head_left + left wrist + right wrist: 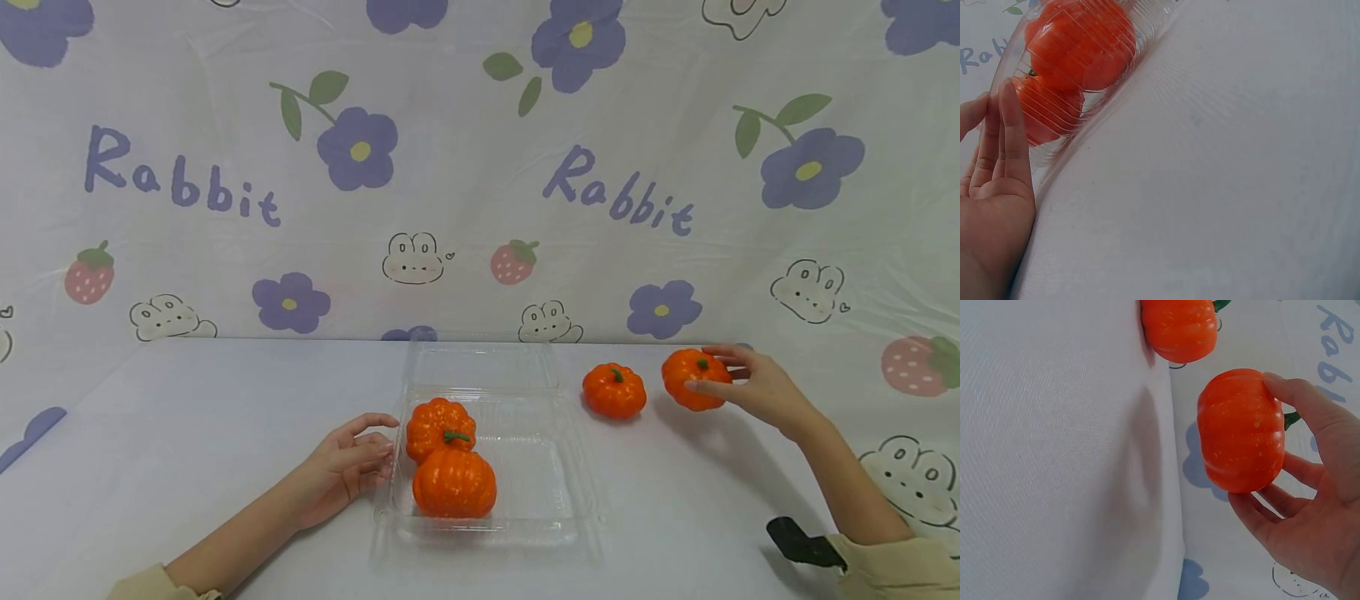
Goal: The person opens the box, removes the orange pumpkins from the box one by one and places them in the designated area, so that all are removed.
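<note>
Between its thumb and fingers my right hand (765,392) grips a small orange pumpkin (693,380) with a green stem, held above the table; the right wrist view shows a gap and a shadow under this pumpkin (1241,431). My left hand (341,467) rests at the left wall of a clear plastic box (525,467), its fingers fairly straight against the side. Inside the box, on its left, sit two orange pumpkins, the rear one (438,425) touching the front one (454,485). The left wrist view shows them through the ribbed wall.
Another orange pumpkin (613,392) stands on the white table (247,417), right of the box. The box's clear lid (480,364) lies folded back behind it. A patterned cloth (465,183) hangs along the table's rear edge. Near the right sleeve is a black strap-like piece (802,542).
</note>
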{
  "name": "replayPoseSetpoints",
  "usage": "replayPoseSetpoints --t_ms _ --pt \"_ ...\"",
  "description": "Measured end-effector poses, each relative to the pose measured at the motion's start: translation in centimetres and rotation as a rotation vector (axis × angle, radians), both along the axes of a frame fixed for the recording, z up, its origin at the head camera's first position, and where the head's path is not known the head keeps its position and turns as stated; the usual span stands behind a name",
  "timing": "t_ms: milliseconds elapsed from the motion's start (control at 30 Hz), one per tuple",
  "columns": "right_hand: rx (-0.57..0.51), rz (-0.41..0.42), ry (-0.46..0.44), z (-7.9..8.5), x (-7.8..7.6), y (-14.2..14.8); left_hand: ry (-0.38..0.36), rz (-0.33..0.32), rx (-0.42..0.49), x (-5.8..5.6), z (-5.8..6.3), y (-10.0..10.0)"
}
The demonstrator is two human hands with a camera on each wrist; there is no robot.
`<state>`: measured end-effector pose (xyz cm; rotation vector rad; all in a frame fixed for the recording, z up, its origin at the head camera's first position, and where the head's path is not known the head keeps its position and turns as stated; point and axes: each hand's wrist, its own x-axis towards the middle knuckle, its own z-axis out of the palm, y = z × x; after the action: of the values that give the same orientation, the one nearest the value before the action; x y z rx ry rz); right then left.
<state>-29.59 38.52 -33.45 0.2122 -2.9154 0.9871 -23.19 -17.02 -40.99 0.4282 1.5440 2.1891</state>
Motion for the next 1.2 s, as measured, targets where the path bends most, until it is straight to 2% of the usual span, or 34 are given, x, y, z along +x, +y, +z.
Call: replayPoseSetpoints --t_ms 600,1200 --pt "0.020 0.018 -0.015 -1.1 -0.5 0.8 0.005 0.001 -0.003 0.0 -0.1 -0.1" --pt "0.081 -0.012 -0.058 -2.0 -0.9 1.4 0.012 0.001 -0.013 -0.2 -0.3 -0.1"
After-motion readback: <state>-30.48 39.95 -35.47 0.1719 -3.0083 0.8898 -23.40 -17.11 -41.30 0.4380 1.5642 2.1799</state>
